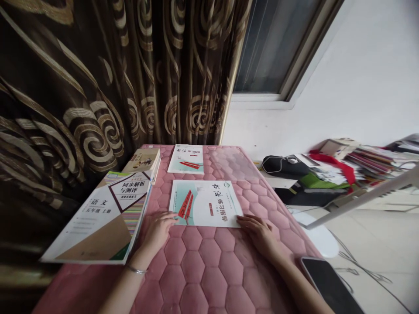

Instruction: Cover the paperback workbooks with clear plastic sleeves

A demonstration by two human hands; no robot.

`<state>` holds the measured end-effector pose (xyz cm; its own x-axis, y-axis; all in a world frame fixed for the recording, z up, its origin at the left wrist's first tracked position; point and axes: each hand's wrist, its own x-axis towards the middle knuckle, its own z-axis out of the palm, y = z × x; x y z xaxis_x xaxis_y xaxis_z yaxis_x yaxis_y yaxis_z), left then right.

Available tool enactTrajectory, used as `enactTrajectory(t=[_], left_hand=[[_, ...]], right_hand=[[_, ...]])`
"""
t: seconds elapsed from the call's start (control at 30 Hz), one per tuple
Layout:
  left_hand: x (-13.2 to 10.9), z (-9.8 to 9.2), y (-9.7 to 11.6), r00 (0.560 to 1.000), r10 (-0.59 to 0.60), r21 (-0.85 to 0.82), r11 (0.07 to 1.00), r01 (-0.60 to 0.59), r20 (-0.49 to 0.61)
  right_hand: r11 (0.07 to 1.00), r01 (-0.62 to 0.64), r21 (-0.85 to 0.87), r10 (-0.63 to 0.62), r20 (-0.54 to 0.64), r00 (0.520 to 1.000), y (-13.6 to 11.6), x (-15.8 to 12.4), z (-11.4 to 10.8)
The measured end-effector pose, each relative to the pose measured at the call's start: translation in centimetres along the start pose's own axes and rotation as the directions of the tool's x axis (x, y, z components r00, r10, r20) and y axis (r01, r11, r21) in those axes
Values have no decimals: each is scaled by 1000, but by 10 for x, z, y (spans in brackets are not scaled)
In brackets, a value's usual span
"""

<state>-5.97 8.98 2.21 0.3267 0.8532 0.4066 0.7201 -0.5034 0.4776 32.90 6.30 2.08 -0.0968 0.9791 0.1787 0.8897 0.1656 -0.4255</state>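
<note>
Pink quilted desk (209, 270): booklet (205, 203) flat, centre.
Left hand (159, 229): open, fingertips on booklet's near-left corner.
Right hand (260, 233): open, touching near-right corner.

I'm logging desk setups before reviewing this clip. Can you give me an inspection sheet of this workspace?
Surface: pink quilted mat, lying flat.
Job's things: booklet flat at mid-mat, cover up.
Clutter: second booklet behind it; workbook and book along the left edge; phone at the near right edge, screen dark; bag and stacked papers off to the right.
Hands: left hand and right hand lie open, fingertips at the booklet's near corners.
Cables: thin cables on the floor at right.
Surroundings: patterned curtain at left, window, white wall.
</note>
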Motion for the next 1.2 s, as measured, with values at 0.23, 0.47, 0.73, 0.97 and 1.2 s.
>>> enactTrajectory(t=[0.23,0.47,0.73,0.97,1.2], left_hand=[[-2,-3,-5,999,21,-39,999,-20,28],[6,-5,25,997,46,132,990,-54,62],[34,41,72,987,126,182,973,-143,101],[34,35,58,985,131,151,977,-148,117],[15,-3,32,991,-2,227,974,-28,131]], right_hand=[[1000,-4,6,4,55,998,5,1,0],[996,30,-89,-29,8,1000,-20,-2,0],[989,118,-92,-119,-6,993,-124,18,39],[986,142,-85,-145,-25,989,-121,28,50],[1000,28,-9,-28,-30,999,-58,15,21]])
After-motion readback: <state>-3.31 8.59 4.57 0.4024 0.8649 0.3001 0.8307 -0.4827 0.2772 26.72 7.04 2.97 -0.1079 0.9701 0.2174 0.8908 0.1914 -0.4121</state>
